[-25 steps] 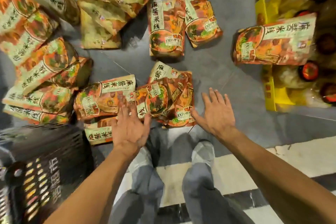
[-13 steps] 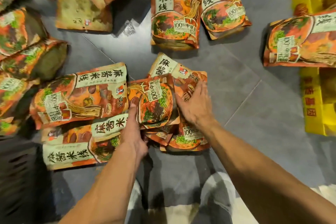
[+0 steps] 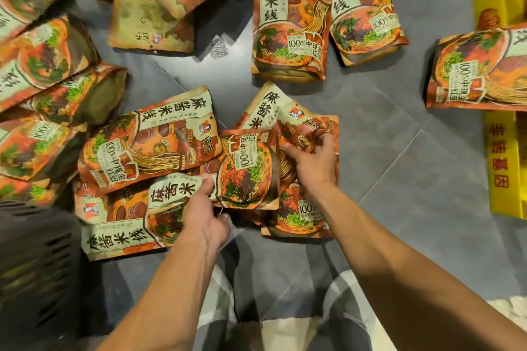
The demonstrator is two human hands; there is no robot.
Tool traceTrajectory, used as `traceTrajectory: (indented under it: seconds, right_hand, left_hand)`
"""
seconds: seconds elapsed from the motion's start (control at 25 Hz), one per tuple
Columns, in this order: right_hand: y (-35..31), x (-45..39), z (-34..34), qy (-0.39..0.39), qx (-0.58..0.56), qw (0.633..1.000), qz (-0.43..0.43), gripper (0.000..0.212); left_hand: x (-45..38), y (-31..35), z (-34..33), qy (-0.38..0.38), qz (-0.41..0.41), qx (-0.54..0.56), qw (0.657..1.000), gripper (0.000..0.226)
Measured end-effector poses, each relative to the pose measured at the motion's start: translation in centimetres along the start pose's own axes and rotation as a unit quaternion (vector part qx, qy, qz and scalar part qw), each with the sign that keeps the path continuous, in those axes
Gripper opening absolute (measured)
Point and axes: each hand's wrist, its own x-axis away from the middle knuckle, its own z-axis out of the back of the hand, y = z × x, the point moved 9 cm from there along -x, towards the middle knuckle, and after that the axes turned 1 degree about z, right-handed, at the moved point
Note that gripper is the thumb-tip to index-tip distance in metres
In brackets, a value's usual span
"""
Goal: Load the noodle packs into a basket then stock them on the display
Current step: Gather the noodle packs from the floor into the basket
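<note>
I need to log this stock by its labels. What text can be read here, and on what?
"麻酱米线": title panel of the noodle pack at top centre, and on the other packs.
"100%中现金红包": badge on that same pack.
"100%": pack below the right hand.
Red characters on the yellow box: too blurred to read.
Small print under the titles: too small.

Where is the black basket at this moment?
In the head view the basket sits on the floor at the lower left edge, blurred, left of the left hand and just below the left-side pile of noodle packs.
</note>
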Motion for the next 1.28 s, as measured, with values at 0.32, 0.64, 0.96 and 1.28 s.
traceTrajectory:
  seconds: [0.32,0.64,0.96,1.28]
  right_hand:
    - [3.0,1.9,-4.4,-0.181,-0.167,0.950,-0.194,0.067]
    - [2.0,2.7,-3.6,-0.136,-0.138,0.969,-0.153,0.018]
    - [-10.5,6.1,6.2,-0.100,-0.055,0.993,-0.040,0.048]
    - [-32.1,18.5,-1.1,-0.283,0.047,0.954,0.088,0.048]
  left_hand:
    - [1.6,0.4,4.4,-0.006,0.027,0.067,0.997,0.026]
    - [4.9,-0.2,7.6,0.030,-0.004,0.022,0.999,0.019]
    - [14.2,1.8,11.1,0.040,-0.065,-0.030,0.997,0.021]
    - [29.0,11.3,11.7,-0.031,-0.178,-0.056,0.982,0.013]
